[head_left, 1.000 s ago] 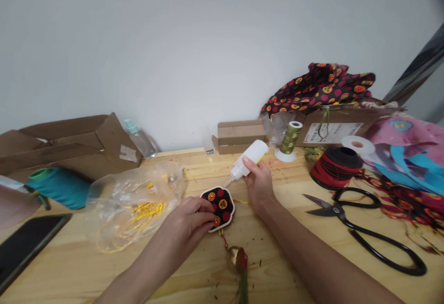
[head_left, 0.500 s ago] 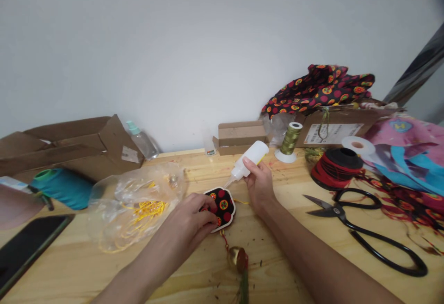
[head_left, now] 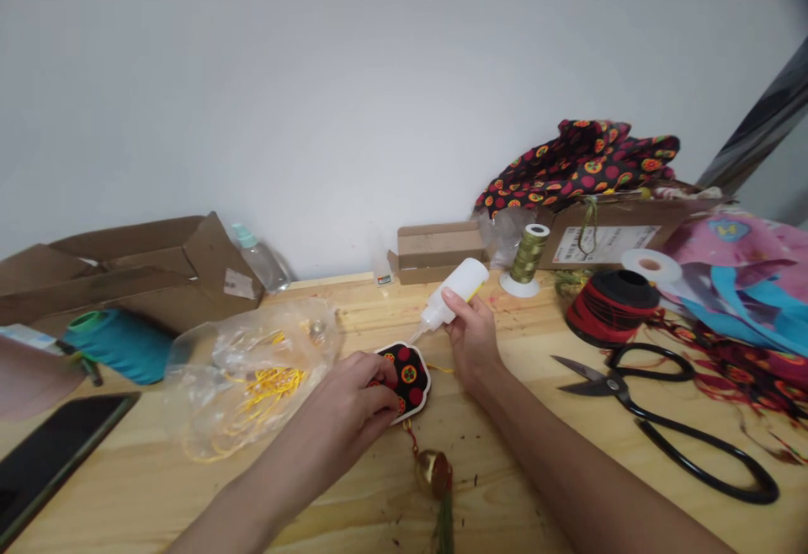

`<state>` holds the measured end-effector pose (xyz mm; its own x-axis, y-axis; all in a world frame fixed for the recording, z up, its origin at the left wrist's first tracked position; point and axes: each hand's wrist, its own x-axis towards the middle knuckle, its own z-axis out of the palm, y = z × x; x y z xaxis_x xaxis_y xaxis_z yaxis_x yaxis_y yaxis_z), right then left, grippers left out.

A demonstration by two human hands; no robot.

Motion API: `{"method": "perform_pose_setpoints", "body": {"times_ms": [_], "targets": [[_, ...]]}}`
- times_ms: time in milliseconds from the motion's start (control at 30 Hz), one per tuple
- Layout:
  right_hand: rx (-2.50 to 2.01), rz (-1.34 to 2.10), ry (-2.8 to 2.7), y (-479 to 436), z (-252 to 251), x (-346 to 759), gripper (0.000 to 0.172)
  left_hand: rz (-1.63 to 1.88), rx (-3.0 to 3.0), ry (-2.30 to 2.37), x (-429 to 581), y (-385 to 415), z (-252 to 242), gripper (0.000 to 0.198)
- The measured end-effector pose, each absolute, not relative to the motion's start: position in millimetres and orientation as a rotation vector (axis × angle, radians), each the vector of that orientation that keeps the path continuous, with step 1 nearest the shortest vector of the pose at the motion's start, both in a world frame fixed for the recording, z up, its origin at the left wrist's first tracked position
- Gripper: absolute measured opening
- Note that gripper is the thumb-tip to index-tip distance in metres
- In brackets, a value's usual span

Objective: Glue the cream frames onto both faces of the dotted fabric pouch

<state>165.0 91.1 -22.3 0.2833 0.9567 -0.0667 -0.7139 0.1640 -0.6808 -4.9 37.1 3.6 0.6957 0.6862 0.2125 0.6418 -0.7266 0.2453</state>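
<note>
My right hand [head_left: 472,331] is wrapped round a white squeeze bottle [head_left: 455,286], tilted so its thin nozzle meets the upper edge of a fabric-covered pendant [head_left: 411,375]. The pendant has a white rim and a black face with red and orange round patterns. My left hand [head_left: 361,398] grips its left side, fingers bent over the face; the thumb and fingertips partly cover it. From the pendant's lower edge a red and yellow cord leads to a gold bell [head_left: 433,473] with a green tassel [head_left: 444,524] lying on the wooden table [head_left: 379,503].
Black-handled scissors [head_left: 615,384] lie open at right, near a red thread spool [head_left: 609,310]. A green-gold spool [head_left: 528,258] and a small cardboard box [head_left: 437,249] stand behind. Left are a plastic bag [head_left: 252,369] with yellow cords, a teal thread cone [head_left: 123,345] and a phone [head_left: 60,453].
The pendant and my left hand have shifted very slightly right. The bottle stays tilted at the pendant's upper edge in my right hand.
</note>
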Motion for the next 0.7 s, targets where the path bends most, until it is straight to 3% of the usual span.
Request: {"method": "perform_pose_setpoints", "body": {"times_ms": [233,467,700], "targets": [[-0.675,1.251,-0.422,91,-22,165,0.024,0.383,2.760,1.033,-3,37,11,0.016],[-0.669,1.255,-0.412,91,-22,165,0.023,0.589,2.622,1.167,-27,43,21,0.013],[-0.669,1.258,-0.407,91,-23,165,0.023,0.499,2.541,1.132,-27,30,7,0.013]]}}
